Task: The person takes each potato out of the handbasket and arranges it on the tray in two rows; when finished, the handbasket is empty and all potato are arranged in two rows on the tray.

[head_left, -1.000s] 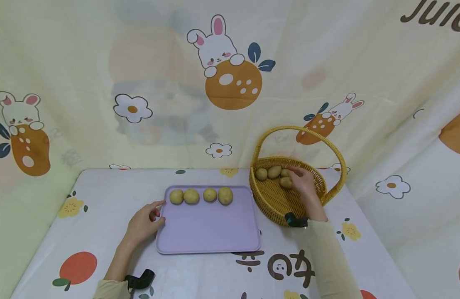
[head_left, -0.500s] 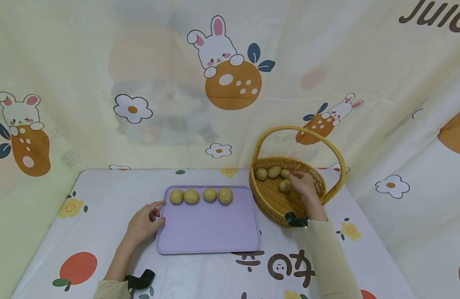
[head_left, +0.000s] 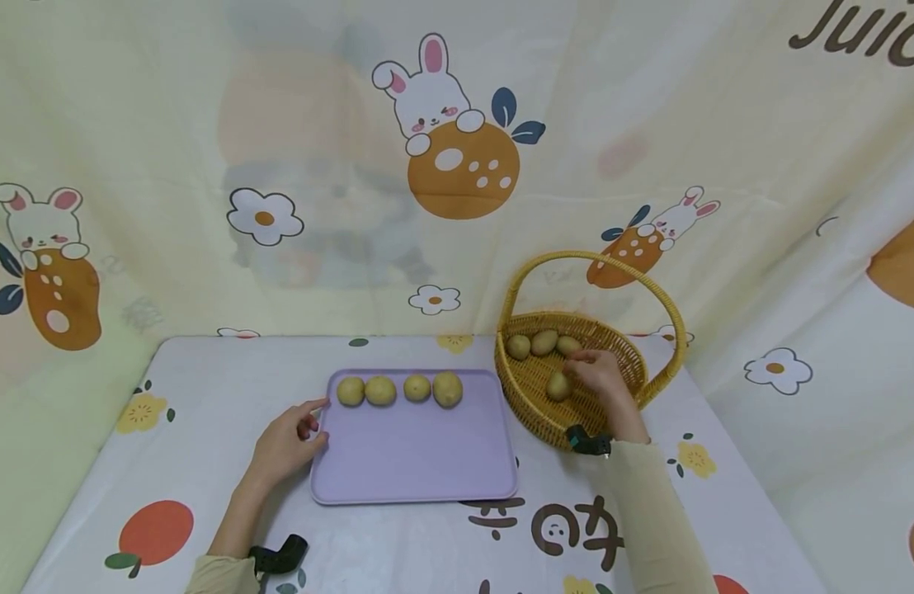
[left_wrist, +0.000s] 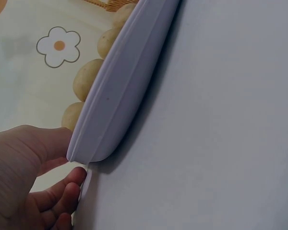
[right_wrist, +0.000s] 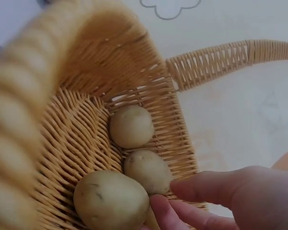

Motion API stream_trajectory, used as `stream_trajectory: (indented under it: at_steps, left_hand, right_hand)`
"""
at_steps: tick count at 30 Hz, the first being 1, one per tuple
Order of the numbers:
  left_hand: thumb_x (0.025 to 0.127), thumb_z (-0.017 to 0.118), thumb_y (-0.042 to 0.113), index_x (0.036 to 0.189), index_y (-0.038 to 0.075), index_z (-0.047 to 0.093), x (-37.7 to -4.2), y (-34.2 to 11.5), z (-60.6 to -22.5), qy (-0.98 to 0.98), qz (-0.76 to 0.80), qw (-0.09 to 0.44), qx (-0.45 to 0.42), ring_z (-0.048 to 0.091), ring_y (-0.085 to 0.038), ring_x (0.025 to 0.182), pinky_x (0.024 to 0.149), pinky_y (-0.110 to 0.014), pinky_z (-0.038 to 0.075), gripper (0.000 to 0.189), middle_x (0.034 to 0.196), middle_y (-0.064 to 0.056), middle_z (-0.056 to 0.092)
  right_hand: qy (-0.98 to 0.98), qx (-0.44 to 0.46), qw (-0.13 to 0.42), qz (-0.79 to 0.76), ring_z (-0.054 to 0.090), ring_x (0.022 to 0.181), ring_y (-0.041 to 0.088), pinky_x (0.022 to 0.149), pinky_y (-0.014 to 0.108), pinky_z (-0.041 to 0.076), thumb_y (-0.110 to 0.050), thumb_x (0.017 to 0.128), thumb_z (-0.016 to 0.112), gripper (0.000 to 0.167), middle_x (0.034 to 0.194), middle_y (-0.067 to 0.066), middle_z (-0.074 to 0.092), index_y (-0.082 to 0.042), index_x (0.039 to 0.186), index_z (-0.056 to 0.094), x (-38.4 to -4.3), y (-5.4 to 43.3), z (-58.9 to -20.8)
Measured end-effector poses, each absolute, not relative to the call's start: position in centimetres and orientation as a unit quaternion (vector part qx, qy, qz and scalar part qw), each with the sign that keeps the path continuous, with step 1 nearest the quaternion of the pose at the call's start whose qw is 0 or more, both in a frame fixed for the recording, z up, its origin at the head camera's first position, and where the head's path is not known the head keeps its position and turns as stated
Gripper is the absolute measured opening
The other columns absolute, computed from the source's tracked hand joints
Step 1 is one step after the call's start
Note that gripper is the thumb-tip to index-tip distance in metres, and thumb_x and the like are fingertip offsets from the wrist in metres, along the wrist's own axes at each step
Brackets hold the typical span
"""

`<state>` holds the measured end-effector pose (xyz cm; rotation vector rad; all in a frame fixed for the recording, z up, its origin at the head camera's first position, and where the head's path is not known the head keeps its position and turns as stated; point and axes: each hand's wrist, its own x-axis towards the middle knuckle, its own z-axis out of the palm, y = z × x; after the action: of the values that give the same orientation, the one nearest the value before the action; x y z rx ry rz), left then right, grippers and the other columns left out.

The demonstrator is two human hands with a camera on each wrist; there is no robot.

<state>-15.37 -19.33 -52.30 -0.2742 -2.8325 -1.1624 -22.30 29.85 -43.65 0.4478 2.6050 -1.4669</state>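
My right hand [head_left: 604, 378] reaches into a yellow wicker basket [head_left: 524, 417]. In the right wrist view, its fingertips are at the right side of a large potato [right_wrist: 110, 200], with the thumb apart from it. Two more potatoes, one nearer [right_wrist: 148, 171] and one farther [right_wrist: 131, 126], lie beyond it; a further potato [head_left: 568, 346] shows in the head view. My left hand [head_left: 285, 445] rests fingertips at the left edge of a purple tray [head_left: 412, 462], fingers loosely bent. A row of several potatoes, among them a large potato [head_left: 448, 389], lies along the tray's far side.
The basket's tall handle [head_left: 594, 256] arches over the right hand's work. A white printed cloth [head_left: 227, 396] covers the table, and a patterned curtain [head_left: 338, 272] hangs behind it. The basket stands just right of the tray.
My right hand has moved slightly nearer, and the potato at its fingertips has shifted toward the front of the basket, away from the others. The left hand and tray have stayed put.
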Motion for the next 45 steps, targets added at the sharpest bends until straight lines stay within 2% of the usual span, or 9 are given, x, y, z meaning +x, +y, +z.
stream_trajectory:
  at_steps: [3,8,12,16,22,30,34,40,45]
  left_hand:
    - [0.081,0.074,0.009,0.131,0.004,0.062,-15.4,-19.3,-52.3,-0.922,-0.376,0.033,-0.089,0.047,-0.015,0.071,0.061,-0.030,0.037,0.052,0.083,-0.002,0.056]
    - [0.082,0.074,0.009,0.131,0.005,0.061,-15.3,-19.3,-52.2,-0.923,-0.373,0.030,-0.086,0.047,-0.015,0.071,0.062,-0.030,0.037,0.052,0.083,-0.002,0.056]
    - [0.082,0.074,0.009,0.131,0.005,0.061,-15.4,-19.3,-52.3,-0.923,-0.374,0.029,-0.085,0.047,-0.015,0.071,0.062,-0.030,0.037,0.051,0.083,-0.002,0.056]
    - [0.082,0.074,0.009,0.131,0.006,0.062,-15.4,-19.4,-52.3,-0.923,-0.373,0.030,-0.086,0.047,-0.014,0.072,0.062,-0.030,0.037,0.051,0.083,-0.001,0.056]
    - [0.081,0.073,0.008,0.131,0.005,0.062,-15.3,-19.3,-52.0,-0.922,-0.375,0.034,-0.086,0.047,-0.015,0.072,0.062,-0.030,0.037,0.051,0.084,-0.002,0.057]
    - [0.082,0.073,0.010,0.131,0.006,0.062,-15.3,-19.3,-52.1,-0.925,-0.369,0.028,-0.084,0.047,-0.015,0.072,0.062,-0.031,0.037,0.051,0.083,-0.001,0.056]
    - [0.081,0.073,0.010,0.131,0.006,0.062,-15.4,-19.3,-52.3,-0.925,-0.370,0.031,-0.085,0.047,-0.015,0.071,0.062,-0.031,0.037,0.051,0.083,-0.001,0.056]
    - [0.081,0.074,0.009,0.130,0.006,0.062,-15.3,-19.3,-52.4,-0.924,-0.371,0.035,-0.088,0.047,-0.014,0.071,0.062,-0.030,0.036,0.051,0.083,-0.001,0.056]
    - [0.080,0.074,0.008,0.129,0.006,0.063,-15.3,-19.4,-52.4,-0.921,-0.377,0.048,-0.090,0.048,-0.014,0.070,0.061,-0.029,0.036,0.051,0.083,-0.001,0.057]
  right_hand:
    - [0.863,0.134,0.073,-0.481,0.055,0.100,0.025,0.076,0.033,0.048,-0.011,0.090,0.064,0.046,0.123,0.025,0.055,0.012,0.129,0.056,-22.3,29.8,-44.1]
    - [0.876,0.120,0.085,-0.459,0.043,0.121,0.037,0.092,0.041,0.044,-0.013,0.086,0.070,0.056,0.141,0.033,0.038,0.013,0.132,0.052,-22.0,29.4,-44.5]
    - [0.854,0.134,0.098,-0.493,0.058,0.099,0.026,0.085,0.039,0.050,-0.015,0.086,0.073,0.056,0.125,0.026,0.051,0.014,0.130,0.052,-21.8,28.7,-44.8]
    - [0.830,0.151,0.123,-0.522,0.062,0.078,0.015,0.076,0.038,0.054,-0.017,0.088,0.072,0.049,0.106,0.011,0.058,0.010,0.126,0.056,-21.4,28.3,-45.0]
    - [0.840,0.139,0.123,-0.510,0.065,0.079,0.019,0.076,0.040,0.055,-0.020,0.089,0.071,0.043,0.111,0.014,0.058,0.008,0.121,0.062,-21.0,28.1,-45.3]
    - [0.840,0.137,0.106,-0.514,0.062,0.080,0.016,0.069,0.031,0.053,-0.019,0.089,0.072,0.037,0.116,0.014,0.058,0.007,0.115,0.067,-20.9,27.9,-45.4]
    - [0.826,0.149,0.096,-0.535,0.062,0.079,0.013,0.070,0.029,0.053,-0.021,0.088,0.073,0.042,0.110,0.010,0.060,0.007,0.119,0.065,-21.0,27.9,-45.2]
    - [0.805,0.155,0.075,-0.568,0.065,0.072,0.012,0.073,0.033,0.056,-0.021,0.087,0.074,0.047,0.089,0.000,0.066,0.009,0.121,0.062,-21.0,27.7,-44.5]
    - [0.803,0.148,0.058,-0.575,0.065,0.069,0.011,0.074,0.036,0.057,-0.022,0.088,0.074,0.047,0.098,0.005,0.064,0.009,0.121,0.063,-20.9,27.2,-43.8]
